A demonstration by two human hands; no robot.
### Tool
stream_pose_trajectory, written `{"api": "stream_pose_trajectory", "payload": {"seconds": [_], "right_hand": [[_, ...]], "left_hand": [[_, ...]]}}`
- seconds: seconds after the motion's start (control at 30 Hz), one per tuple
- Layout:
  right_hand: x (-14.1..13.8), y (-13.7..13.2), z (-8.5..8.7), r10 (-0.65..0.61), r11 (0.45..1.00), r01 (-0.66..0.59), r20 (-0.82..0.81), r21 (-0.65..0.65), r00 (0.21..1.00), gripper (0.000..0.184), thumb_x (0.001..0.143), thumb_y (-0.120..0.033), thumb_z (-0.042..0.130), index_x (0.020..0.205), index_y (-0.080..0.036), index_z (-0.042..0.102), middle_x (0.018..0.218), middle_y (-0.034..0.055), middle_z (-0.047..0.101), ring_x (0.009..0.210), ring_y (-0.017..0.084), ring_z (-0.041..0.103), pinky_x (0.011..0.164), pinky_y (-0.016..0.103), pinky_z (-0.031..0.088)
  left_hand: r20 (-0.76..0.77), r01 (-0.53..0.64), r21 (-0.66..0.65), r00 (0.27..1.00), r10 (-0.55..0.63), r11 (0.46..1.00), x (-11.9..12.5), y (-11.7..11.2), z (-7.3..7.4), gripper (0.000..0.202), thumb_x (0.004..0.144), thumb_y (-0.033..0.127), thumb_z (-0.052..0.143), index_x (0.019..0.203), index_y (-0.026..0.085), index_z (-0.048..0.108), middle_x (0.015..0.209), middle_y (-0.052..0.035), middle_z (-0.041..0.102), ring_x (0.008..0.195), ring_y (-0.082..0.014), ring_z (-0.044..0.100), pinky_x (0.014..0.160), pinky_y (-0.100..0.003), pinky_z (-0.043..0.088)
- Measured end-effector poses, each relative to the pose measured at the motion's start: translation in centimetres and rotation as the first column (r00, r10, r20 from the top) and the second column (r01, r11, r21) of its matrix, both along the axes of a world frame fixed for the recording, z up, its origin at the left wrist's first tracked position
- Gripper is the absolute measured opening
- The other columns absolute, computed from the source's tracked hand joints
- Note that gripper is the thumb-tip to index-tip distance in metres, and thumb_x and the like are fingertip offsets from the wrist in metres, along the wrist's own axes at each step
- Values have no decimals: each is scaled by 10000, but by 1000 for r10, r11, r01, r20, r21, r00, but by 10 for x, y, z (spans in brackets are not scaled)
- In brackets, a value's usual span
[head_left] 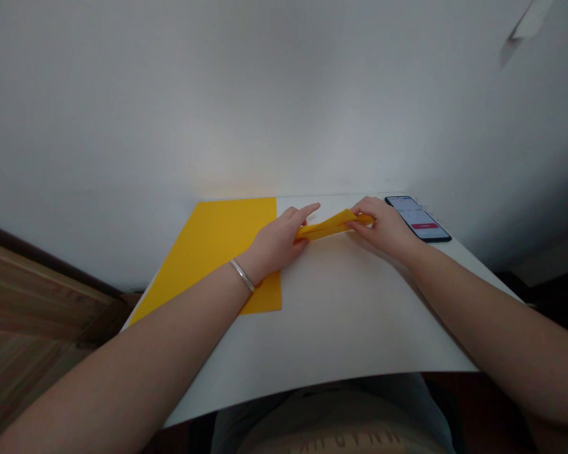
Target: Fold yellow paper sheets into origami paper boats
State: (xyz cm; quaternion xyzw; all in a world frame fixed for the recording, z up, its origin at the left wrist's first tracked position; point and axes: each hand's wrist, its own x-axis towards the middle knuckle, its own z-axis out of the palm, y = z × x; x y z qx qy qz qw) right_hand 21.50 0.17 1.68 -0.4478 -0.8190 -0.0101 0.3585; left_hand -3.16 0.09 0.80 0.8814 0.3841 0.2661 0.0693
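- Head view: a flat yellow sheet [218, 233] lies on the white table [350, 328].
- Right of the sheet, a folded yellow piece [329, 227] stretches between both hands.
- The left hand [279, 243], at the sheet's right edge, grips the piece's near end, one finger extended.
- The right hand [378, 222], farther right of the sheet, pinches the other end.
- Farthest right of the sheet lies a lit phone [417, 217].

Dim, diffuse light — soft shadows
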Motion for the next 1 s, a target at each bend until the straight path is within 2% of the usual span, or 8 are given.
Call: {"api": "stream_pose_trajectory", "payload": {"seconds": [0.13,0.23,0.33,0.5,0.63,0.73,0.93,1.0], "right_hand": [[8,0,5,26,999,-31,283,15,959,102,744,-176,560,804,-185,641,845,67,679,813,221,585,765,350,415],[13,1,7,12,1000,-4,409,-22,913,154,702,-143,564,824,-190,647,842,54,685,824,230,591,758,343,412],[16,1,5,7,997,30,441,-76,897,218,673,-109,552,847,-194,653,845,54,676,846,227,590,755,321,425],[19,3,1,-5,974,107,455,-199,891,318,665,-73,507,914,-208,653,976,53,682,915,220,608,797,319,448],[18,-2,5,104,961,51,526,-273,844,351,717,-274,604,1058,-204,641,1105,75,666,988,261,609,838,363,463],[11,-11,11,120,957,60,576,-283,809,455,760,-461,590,1138,-211,627,1090,87,675,963,276,626,833,394,472],[-12,-29,16,218,958,-54,591,-282,777,357,806,-392,559,1103,-211,638,1133,73,665,992,265,619,828,391,481],[-19,-33,16,237,960,-99,568,-263,789,381,823,-424,551,1124,-204,626,1172,82,650,1022,269,608,841,399,479]], "left_hand": [[5,29,-25,1000,-29,999,-1,2,-3,489,820,171,540,1297,246,470,1146,-57,557,935,-163,588,840,-302,493],[-6,49,-60,999,-49,997,-2,3,-4,359,872,272,520,1225,209,535,1128,-65,593,918,-166,595,812,-297,497],[-30,39,-108,999,-43,993,-1,5,-4,330,906,336,472,1186,192,572,1080,-60,640,877,-164,605,780,-289,493],[-92,10,-161,995,-25,987,-1,5,-3,324,889,314,489,1174,204,596,945,-19,686,748,-142,612,726,-269,488],[-124,-24,-114,992,10,993,2,1,-2,332,868,248,495,1178,193,602,959,-34,686,816,-157,626,793,-279,489],[-134,-43,-132,991,25,990,6,-2,-1,362,855,238,497,1202,184,585,938,-40,686,836,-174,635,793,-289,500],[-111,-39,-133,993,24,990,11,-3,2,376,852,205,460,1215,187,558,1131,-64,660,995,-202,623,902,-331,484],[-73,-25,-129,997,16,991,13,-1,3,357,841,185,459,1181,182,568,1145,-63,653,1028,-199,611,930,-332,473]]}}
